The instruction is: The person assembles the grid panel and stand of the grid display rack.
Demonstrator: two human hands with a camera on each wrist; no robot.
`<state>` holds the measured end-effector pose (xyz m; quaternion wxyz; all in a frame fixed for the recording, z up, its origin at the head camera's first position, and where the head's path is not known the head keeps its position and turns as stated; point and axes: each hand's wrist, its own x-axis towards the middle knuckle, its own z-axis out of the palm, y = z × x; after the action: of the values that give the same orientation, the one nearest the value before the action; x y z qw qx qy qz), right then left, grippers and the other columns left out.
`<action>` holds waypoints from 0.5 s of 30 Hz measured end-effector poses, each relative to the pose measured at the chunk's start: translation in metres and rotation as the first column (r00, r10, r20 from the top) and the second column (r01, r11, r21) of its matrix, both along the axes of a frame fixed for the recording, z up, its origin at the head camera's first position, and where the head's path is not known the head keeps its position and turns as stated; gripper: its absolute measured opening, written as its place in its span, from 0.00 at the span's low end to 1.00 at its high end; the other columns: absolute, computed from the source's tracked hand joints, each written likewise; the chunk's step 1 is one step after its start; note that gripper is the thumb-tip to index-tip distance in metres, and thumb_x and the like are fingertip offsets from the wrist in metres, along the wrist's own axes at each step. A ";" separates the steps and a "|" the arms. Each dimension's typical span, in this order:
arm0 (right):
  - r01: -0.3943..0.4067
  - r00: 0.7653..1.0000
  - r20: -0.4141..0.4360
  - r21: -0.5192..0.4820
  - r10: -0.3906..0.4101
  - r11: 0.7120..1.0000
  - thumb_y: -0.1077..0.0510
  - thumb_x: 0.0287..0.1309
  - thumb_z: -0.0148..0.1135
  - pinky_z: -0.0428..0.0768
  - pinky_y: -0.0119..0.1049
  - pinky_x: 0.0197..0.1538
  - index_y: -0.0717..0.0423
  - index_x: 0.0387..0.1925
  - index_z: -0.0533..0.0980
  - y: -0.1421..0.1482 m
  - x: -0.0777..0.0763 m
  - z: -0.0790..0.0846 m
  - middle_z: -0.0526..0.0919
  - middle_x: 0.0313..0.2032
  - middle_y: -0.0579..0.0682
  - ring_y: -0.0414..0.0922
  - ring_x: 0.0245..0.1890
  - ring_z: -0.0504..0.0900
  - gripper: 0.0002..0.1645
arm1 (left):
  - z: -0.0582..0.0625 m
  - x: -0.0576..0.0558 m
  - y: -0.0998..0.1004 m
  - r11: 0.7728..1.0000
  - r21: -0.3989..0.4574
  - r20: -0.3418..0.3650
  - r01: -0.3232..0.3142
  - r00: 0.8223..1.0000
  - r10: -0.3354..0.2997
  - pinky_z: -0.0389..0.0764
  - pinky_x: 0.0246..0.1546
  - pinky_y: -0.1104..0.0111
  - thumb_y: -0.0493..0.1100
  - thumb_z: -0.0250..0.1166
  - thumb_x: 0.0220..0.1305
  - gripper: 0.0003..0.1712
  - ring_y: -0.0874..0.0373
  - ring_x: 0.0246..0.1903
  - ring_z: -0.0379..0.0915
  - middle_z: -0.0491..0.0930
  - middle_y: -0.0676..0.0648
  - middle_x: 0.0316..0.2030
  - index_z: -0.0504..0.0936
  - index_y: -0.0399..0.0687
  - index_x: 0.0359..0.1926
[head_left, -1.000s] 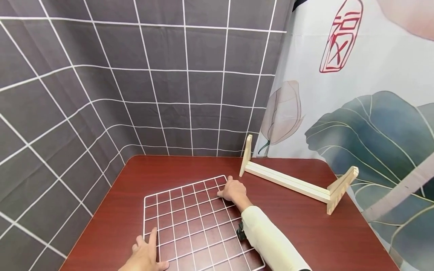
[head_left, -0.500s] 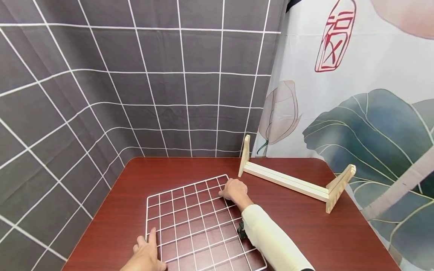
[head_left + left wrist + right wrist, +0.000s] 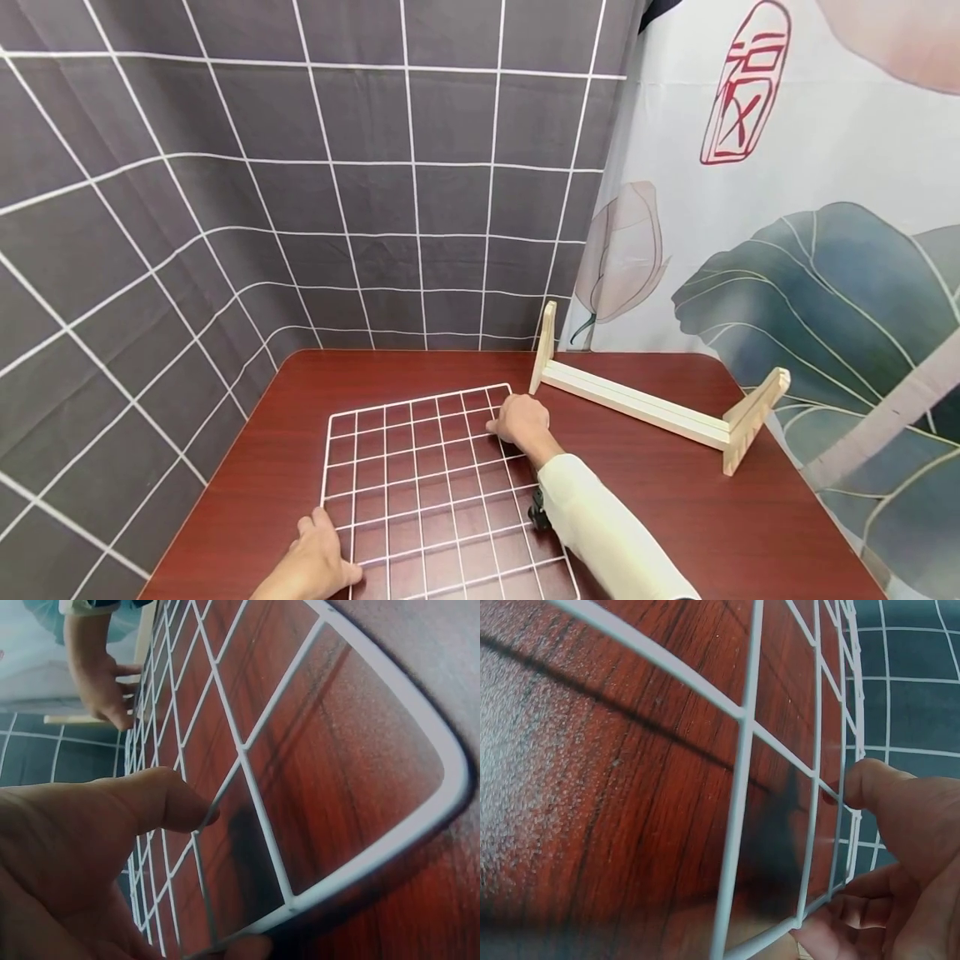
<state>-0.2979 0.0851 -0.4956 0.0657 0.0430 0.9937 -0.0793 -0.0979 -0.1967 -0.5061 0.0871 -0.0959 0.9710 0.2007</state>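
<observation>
Both hands hold a white wire grid panel [image 3: 417, 478] low over the red-brown table, where its shadow shows beneath the wires. At the panel's left edge, the left hand [image 3: 311, 557] grips the outer wire; its thumb [image 3: 176, 802] lies over the mesh and a fingertip shows at the rim. The right hand [image 3: 521, 421] grips the opposite edge near the far corner, its thumb on the mesh and its fingers [image 3: 859, 900] curled at the outer wire. In the head view, the panel's near edge runs out of frame.
Beyond the right hand, a pale wooden stand [image 3: 633, 402] with two upright ends and a crossbar rests on the table [image 3: 675, 517]. A grey gridded curtain [image 3: 375, 200] hangs behind and to the left, a white floral one [image 3: 660, 125] to the right.
The panel's far left corner has risen and shifted slightly right. The left hand's outstretched index finger has drawn in to the edge wire. The right hand has barely moved; the stand stays put.
</observation>
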 end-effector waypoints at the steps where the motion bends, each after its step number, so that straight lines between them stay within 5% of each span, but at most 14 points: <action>1: 0.001 1.000 -0.010 -0.002 -0.001 1.000 0.32 0.49 0.73 0.84 0.49 0.33 0.56 0.34 0.80 0.000 -0.001 0.001 0.87 0.41 0.57 0.52 0.39 0.87 0.31 | 0.001 0.000 0.000 1.000 0.008 -0.006 -0.004 1.000 0.004 0.80 0.44 0.40 0.45 0.82 0.31 0.61 0.28 0.37 0.76 0.67 0.21 0.43 0.55 0.14 0.58; 10: -0.004 0.999 -0.047 -0.022 0.003 1.000 0.34 0.51 0.72 0.84 0.51 0.37 0.62 0.70 0.66 -0.003 0.000 0.012 0.85 0.50 0.61 0.56 0.43 0.87 0.54 | 0.003 -0.001 -0.005 0.999 0.035 -0.028 -0.018 0.999 0.019 0.81 0.43 0.41 0.43 0.81 0.33 0.66 0.29 0.35 0.77 0.65 0.17 0.45 0.49 0.12 0.63; 15: -0.003 0.998 -0.068 -0.039 0.000 0.999 0.35 0.51 0.71 0.84 0.51 0.36 0.61 0.69 0.66 0.000 -0.002 0.014 0.85 0.48 0.61 0.57 0.42 0.87 0.52 | 0.005 -0.003 -0.004 0.998 0.055 -0.023 -0.015 1.000 0.017 0.80 0.45 0.39 0.44 0.81 0.35 0.68 0.24 0.39 0.77 0.63 0.14 0.49 0.46 0.13 0.65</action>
<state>-0.2996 0.0848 -0.4818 0.0329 0.0383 0.9937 -0.1003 -0.1012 -0.2009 -0.5006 0.0767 -0.0989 0.9653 0.2293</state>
